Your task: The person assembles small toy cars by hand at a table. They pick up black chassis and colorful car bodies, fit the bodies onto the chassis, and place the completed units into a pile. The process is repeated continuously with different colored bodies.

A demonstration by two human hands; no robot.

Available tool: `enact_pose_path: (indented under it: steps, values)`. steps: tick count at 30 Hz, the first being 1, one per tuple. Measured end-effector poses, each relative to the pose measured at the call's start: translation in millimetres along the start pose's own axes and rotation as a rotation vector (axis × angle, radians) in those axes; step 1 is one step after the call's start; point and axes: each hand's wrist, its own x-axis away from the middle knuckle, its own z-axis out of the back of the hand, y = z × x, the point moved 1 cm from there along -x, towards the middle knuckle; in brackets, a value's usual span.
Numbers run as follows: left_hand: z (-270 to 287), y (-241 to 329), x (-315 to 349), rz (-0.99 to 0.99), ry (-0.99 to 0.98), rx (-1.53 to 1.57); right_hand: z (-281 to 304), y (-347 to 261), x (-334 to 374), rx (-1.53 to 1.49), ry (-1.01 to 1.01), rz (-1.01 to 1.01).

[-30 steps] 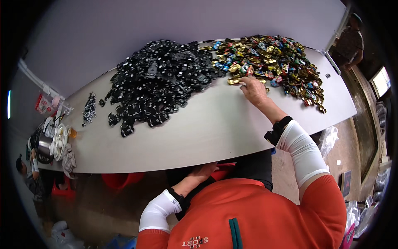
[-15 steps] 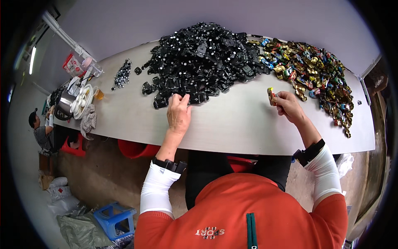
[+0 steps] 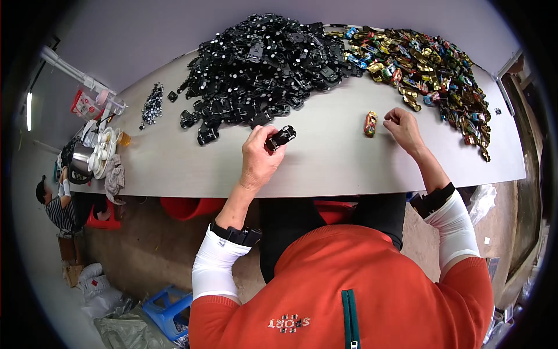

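My left hand [image 3: 261, 156] is closed on a black toy car chassis [image 3: 281, 138], held above the table in front of the black heap. On the table to its right lies a small gold, red and yellow toy car body [image 3: 370, 124]. Just right of that body is my right hand [image 3: 405, 130], fingers curled together with nothing visible in them and not touching it. A big heap of black toy car chassis [image 3: 261, 70] spreads beyond my left hand. Beyond my right hand lies a pile of shiny, mostly gold toy car bodies [image 3: 430, 70].
A small cluster of silvery pieces [image 3: 152, 106] lies left on the pale table [image 3: 325, 166]. Farther left are white dishes [image 3: 106, 148], a cloth [image 3: 114, 179] and a seated person [image 3: 61, 206]. Below the table edge are a red tub [image 3: 185, 207] and a blue stool [image 3: 167, 311].
My left hand has come away from the black heap with a chassis in it. The gold car body has left my right hand and lies on the table.
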Motion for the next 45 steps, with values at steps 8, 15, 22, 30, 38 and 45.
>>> enact_pose_path:
  steps: [8,15,22,30,38,45]
  values:
    - [-52.9,34.7,13.8,-0.006,-0.197,0.305,-53.3,-90.8,51.9,-0.580,-0.547,-0.261]
    - [-61.4,44.5,26.8,0.379,-0.166,1.101,-79.3,-74.2,60.3,-1.251,-0.721,-0.546]
    - [-62.6,40.3,34.8,0.415,-0.281,1.416,-70.9,-65.9,57.2,-0.990,-0.717,-0.270]
    - [-42.5,44.2,38.3,0.779,-0.871,1.157,-40.2,-106.1,55.9,-0.257,-0.815,0.448]
    - [-46.7,34.8,42.1,0.732,-0.648,1.500,16.9,-26.7,1.3,0.394,0.119,0.506]
    - [-45.5,34.3,40.5,0.574,-0.499,1.527,10.1,-24.9,-19.3,0.538,-0.189,0.650]
